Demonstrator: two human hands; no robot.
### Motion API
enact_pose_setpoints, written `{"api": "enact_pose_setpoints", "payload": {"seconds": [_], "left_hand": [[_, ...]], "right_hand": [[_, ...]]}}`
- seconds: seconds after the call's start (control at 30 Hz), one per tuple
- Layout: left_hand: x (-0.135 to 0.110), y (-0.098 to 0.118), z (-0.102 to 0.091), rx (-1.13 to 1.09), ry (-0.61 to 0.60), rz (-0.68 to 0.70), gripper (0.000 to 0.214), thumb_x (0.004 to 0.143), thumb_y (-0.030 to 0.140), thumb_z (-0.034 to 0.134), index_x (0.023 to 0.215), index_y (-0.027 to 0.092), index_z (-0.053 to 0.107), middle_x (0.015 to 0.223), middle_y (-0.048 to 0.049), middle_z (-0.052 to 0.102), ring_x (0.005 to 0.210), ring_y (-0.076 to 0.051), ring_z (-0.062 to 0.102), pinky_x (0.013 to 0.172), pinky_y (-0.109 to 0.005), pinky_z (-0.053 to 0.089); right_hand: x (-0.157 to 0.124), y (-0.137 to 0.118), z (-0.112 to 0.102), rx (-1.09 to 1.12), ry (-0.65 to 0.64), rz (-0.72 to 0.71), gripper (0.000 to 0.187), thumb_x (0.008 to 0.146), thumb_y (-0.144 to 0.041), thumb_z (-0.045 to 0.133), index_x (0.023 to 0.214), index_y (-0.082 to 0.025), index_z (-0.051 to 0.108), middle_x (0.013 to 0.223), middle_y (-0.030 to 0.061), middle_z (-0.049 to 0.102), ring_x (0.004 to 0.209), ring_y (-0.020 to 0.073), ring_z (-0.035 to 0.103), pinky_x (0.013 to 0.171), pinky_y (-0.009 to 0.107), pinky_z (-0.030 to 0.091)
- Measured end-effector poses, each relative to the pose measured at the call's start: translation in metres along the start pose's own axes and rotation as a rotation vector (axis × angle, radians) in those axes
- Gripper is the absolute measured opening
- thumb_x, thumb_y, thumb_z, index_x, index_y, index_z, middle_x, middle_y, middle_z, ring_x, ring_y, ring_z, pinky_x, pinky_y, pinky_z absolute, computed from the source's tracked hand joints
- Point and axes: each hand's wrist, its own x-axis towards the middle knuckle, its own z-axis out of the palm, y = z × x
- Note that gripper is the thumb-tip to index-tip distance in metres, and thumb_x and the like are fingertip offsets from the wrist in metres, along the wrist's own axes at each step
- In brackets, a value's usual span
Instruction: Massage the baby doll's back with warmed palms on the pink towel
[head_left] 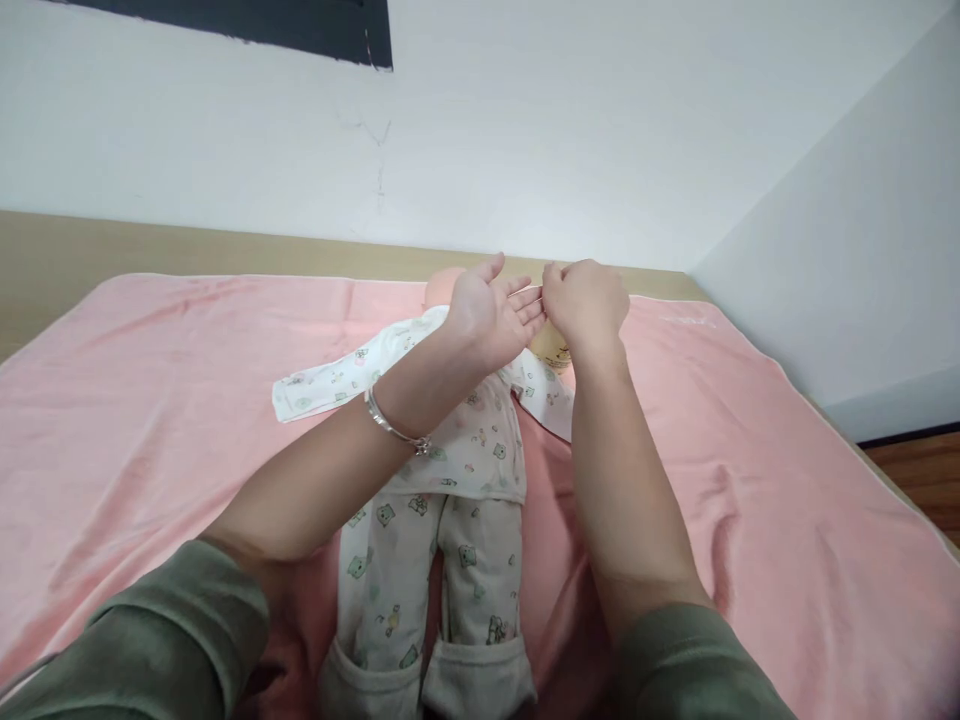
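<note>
L hand (491,315) palm-up, fingers spread, over doll (480,445) neck at 12 o'clock. R hand (585,300) curled at L fingertips, contents can't tell. Prob collar step; next needs fine pinch.

The doll (469,455) lies on the blanket (150,400) before me, its legs toward me and its head toward the wall (562,130). Above its head my left hand (491,320) sits left of my right hand (586,302), the two touching.

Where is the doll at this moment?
Head view, centre: the doll lies on the pink blanket, legs toward the camera, its head mostly hidden behind the left hand and right hand.
</note>
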Motion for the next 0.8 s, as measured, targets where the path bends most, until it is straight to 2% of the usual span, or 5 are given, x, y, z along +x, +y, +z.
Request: {"api": "enact_pose_setpoints", "payload": {"seconds": [0.17,0.43,0.53,0.67,0.8], "left_hand": [[-0.032,0.023,-0.022,0.253,-0.032,0.127,0.068,0.098,0.049,0.025,0.156,0.017,0.037,0.147,-0.0187,0.057,0.149,-0.028,0.046,0.116,-0.048,0.049],[-0.063,0.076,-0.05,0.174,-0.032,0.302,0.061,0.1,0.044,0.025,0.149,0.014,0.044,0.144,-0.0136,0.06,0.143,-0.021,0.054,0.117,-0.037,0.051],[-0.071,0.088,-0.058,0.142,-0.005,0.337,0.058,0.098,0.042,0.031,0.148,0.018,0.046,0.141,-0.0125,0.063,0.142,-0.022,0.055,0.116,-0.038,0.052],[-0.075,0.094,-0.062,0.146,0.058,0.336,0.059,0.096,0.04,0.033,0.15,0.019,0.045,0.145,-0.0129,0.06,0.146,-0.023,0.051,0.115,-0.036,0.052],[-0.065,0.086,-0.057,0.114,0.086,0.331,0.057,0.097,0.039,0.03,0.146,0.014,0.043,0.151,-0.014,0.055,0.144,-0.021,0.053,0.115,-0.032,0.05]], "right_hand": [[-0.002,-0.006,-0.002,-0.058,-0.009,0.041,0.043,0.099,-0.028,0.035,0.094,-0.012,0.074,0.102,0.023,0.075,0.109,0.0372,0.067,0.098,0.049,0.045],[-0.004,-0.006,-0.003,-0.08,-0.015,0.028,0.036,0.093,-0.026,0.037,0.08,-0.015,0.07,0.086,0.0192,0.073,0.095,0.0343,0.068,0.096,0.048,0.043],[-0.002,-0.002,-0.009,-0.091,-0.083,0.017,0.036,0.093,-0.03,0.04,0.094,-0.015,0.073,0.117,0.0207,0.072,0.12,0.0392,0.062,0.108,0.059,0.037],[-0.008,-0.02,-0.02,0.064,-0.016,-0.075,0.044,0.091,-0.037,0.052,0.127,-0.015,0.066,0.165,0.0188,0.036,0.153,0.0474,0.026,0.116,0.08,0.018],[-0.04,-0.08,-0.021,0.557,0.137,-0.38,0.041,0.099,-0.033,0.041,0.133,-0.022,0.063,0.159,0.0096,0.048,0.153,0.0263,0.038,0.126,0.055,0.032]]}}
